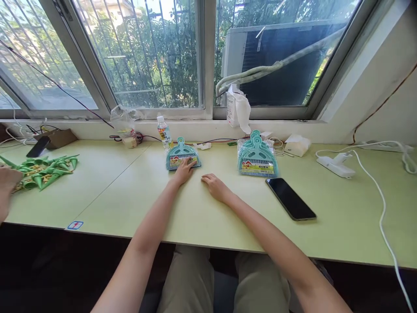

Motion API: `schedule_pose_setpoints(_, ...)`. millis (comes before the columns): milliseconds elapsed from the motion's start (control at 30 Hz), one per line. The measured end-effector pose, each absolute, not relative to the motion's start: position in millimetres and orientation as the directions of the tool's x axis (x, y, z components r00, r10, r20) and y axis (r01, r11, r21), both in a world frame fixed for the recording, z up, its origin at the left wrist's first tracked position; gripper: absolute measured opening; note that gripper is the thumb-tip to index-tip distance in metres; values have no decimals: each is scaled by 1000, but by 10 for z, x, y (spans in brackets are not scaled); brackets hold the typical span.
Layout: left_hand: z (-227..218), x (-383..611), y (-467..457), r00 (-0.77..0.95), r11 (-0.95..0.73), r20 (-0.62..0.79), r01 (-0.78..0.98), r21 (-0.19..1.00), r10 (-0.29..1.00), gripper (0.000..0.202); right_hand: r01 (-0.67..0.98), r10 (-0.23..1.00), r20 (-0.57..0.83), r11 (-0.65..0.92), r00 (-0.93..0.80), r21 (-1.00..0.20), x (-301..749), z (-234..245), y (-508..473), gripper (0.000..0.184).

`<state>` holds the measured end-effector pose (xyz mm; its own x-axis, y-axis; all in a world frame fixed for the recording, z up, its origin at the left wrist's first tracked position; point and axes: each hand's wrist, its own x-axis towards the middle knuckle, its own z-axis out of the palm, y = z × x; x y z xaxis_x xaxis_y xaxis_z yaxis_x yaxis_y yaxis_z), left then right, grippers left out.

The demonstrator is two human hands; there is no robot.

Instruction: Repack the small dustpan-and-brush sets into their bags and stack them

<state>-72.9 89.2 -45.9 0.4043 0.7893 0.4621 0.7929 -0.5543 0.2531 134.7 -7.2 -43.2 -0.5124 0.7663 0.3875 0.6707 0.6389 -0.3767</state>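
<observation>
My left hand (184,170) lies flat on the front edge of a teal mini dustpan set (181,153) with a yellow label, its fingers stretched out. My right hand (215,187) rests palm down on the pale green table (202,217) just to the right, fingers loosely curled, holding nothing. A stack of the same teal dustpan sets (257,156) in clear wrap stands further right.
A black phone (290,199) lies right of my right hand. A water bottle (163,132), a tissue pack (237,109), a white power strip (335,166) with cables and a heap of green cones (44,171) are around. Another person's hand (7,184) shows at the left edge.
</observation>
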Motion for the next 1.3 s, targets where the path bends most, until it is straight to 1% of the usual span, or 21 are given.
schedule_pose_setpoints(100, -472, -763, 949, 366, -569, 490, 734, 370, 791, 51, 667, 754, 393, 653, -527, -359, 1002, -439, 184, 53)
schedule_pose_setpoints(167, -458, -808, 967, 301, -550, 518, 710, 439, 801, 52, 680, 764, 382, 642, -521, -356, 809, -426, 371, 57)
schedule_pose_setpoints(200, -446, -838, 968, 248, -523, 535, 720, 456, 808, 50, 687, 769, 380, 634, -514, -354, 733, -418, 454, 58)
schedule_pose_setpoints(267, -419, -914, 953, 110, -425, 576, 787, 447, 810, 44, 701, 777, 388, 622, -496, -349, 624, -412, 586, 59)
schedule_pose_setpoints(333, -397, -1003, 930, -45, -290, 608, 849, 441, 793, 34, 715, 786, 401, 606, -471, -348, 571, -427, 669, 58)
schedule_pose_setpoints(400, -384, -1089, 920, -152, -196, 593, 856, 479, 790, 33, 727, 800, 405, 585, -443, -361, 554, -461, 716, 59)
schedule_pose_setpoints(467, -381, -1157, 932, -181, -183, 559, 826, 533, 809, 35, 743, 818, 408, 554, -404, -375, 545, -496, 741, 59)
schedule_pose_setpoints(567, -382, -1216, 971, -181, -227, 549, 772, 593, 816, 34, 795, 848, 410, 489, -335, -360, 510, -518, 769, 58)
schedule_pose_setpoints(700, -362, -1257, 985, -208, -265, 554, 710, 652, 806, 36, 834, 842, 419, 476, -341, -279, 426, -485, 816, 55)
schedule_pose_setpoints(833, -332, -1304, 987, -235, -277, 539, 656, 702, 809, 31, 862, 823, 452, 468, -344, -195, 359, -434, 832, 55)
schedule_pose_setpoints(967, -335, -1349, 1031, -304, -286, 497, 535, 795, 813, 30, 920, 859, 407, 379, -311, -95, 336, -387, 784, 54)
schedule_pose_setpoints(1033, -333, -1346, 1029, -318, -287, 483, 502, 816, 816, 31, 932, 871, 381, 358, -311, -58, 342, -370, 757, 53)
schedule_pose_setpoints(1100, -316, -1302, 981, -321, -259, 512, 585, 769, 797, 31, 934, 876, 364, 354, -317, -39, 355, -360, 742, 53)
schedule_pose_setpoints(1133, -300, -1259, 941, -319, -237, 558, 666, 707, 766, 31, 935, 879, 357, 354, -317, -39, 363, -358, 738, 53)
schedule_pose_setpoints(1200, -265, -1135, 841, -254, -202, 687, 837, 509, 680, 30, 934, 883, 350, 352, -313, -55, 374, -359, 739, 52)
schedule_pose_setpoints(1233, -249, -1058, 792, -180, -201, 741, 897, 394, 646, 31, 934, 884, 351, 352, -308, -68, 378, -360, 742, 52)
schedule_pose_setpoints(1267, -238, -976, 748, -88, -220, 768, 932, 288, 634, 32, 932, 884, 355, 353, -304, -82, 380, -362, 746, 51)
schedule_pose_setpoints(1300, -234, -895, 714, 9, -254, 759, 945, 207, 652, 32, 929, 883, 361, 357, -301, -96, 382, -365, 751, 50)
